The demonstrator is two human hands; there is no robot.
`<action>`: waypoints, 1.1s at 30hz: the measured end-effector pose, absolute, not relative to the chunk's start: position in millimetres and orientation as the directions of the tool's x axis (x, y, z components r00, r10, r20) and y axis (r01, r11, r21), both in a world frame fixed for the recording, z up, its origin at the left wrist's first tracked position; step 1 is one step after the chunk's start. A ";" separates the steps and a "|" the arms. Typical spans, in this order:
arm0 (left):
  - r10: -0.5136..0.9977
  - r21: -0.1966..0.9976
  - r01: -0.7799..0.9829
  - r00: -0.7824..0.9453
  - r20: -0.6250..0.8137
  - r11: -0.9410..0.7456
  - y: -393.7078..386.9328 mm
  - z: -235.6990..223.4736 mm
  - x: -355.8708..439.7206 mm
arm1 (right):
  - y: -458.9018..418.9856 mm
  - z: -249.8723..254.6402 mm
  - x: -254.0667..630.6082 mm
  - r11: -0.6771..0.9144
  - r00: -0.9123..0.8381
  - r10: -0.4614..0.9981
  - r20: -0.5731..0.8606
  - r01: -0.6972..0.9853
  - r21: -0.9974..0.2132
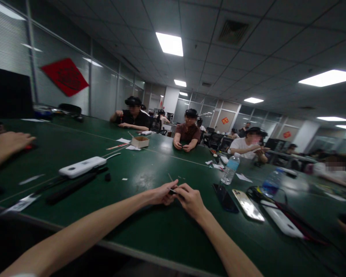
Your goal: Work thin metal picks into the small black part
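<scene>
My left hand [162,193] and my right hand [191,199] meet over the green table [150,227], fingertips nearly touching. Between them is a small, dark, flat piece [172,191] whose kind I cannot make out. Both hands are closed around it, the left with its thumb on top and the right pinching from the other side. A thin light sliver [170,177] shows just beyond the left thumb; whether it belongs to the held piece is unclear. The right fingers partly cover the piece.
Right of my hands lie a dark phone [225,198], a gold phone [248,205], a white power bank [281,218] and a water bottle [230,169]. To the left are a white device [82,167] and a black strap [72,187]. A small cardboard box [140,142] stands farther off. Several people sit around.
</scene>
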State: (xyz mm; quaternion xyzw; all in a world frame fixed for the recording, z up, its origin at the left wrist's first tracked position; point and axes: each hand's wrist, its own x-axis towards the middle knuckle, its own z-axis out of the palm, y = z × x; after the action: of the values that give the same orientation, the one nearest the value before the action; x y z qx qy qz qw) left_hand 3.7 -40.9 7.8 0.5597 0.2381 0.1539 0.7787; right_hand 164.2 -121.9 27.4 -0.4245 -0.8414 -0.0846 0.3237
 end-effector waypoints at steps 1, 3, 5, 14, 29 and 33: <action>0.513 0.944 0.033 0.833 -0.208 0.329 -41.3 8.0 3.9 | -122.0 27.3 163.9 0.629 -0.431 0.656 0.620 0.766 -0.133; 0.520 0.941 0.042 0.825 -0.222 0.335 -42.7 9.4 3.8 | -122.2 27.1 163.3 0.635 -0.432 0.650 0.626 0.761 -0.134; 0.518 0.940 0.041 0.826 -0.222 0.338 -44.4 11.1 3.6 | -122.4 27.1 163.0 0.638 -0.435 0.648 0.625 0.759 -0.133; 0.493 0.949 0.060 0.843 -0.214 0.309 -46.3 14.1 2.6 | -122.6 27.5 164.0 0.626 -0.447 0.666 0.598 0.770 -0.121; 0.499 0.937 0.063 0.833 -0.240 0.345 -45.6 15.4 4.4 | -115.8 28.1 167.3 0.577 -0.399 0.680 0.615 0.809 -0.113; 0.488 0.933 0.036 0.845 -0.219 0.357 -44.2 13.8 4.4 | -118.0 30.5 166.7 0.598 -0.426 0.674 0.603 0.794 -0.108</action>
State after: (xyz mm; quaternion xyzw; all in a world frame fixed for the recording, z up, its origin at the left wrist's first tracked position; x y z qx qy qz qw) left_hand 4.4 -44.2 13.8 0.5485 0.2386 0.1433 0.7885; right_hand 166.7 -118.0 30.5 -0.4377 -0.8387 -0.0968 0.3092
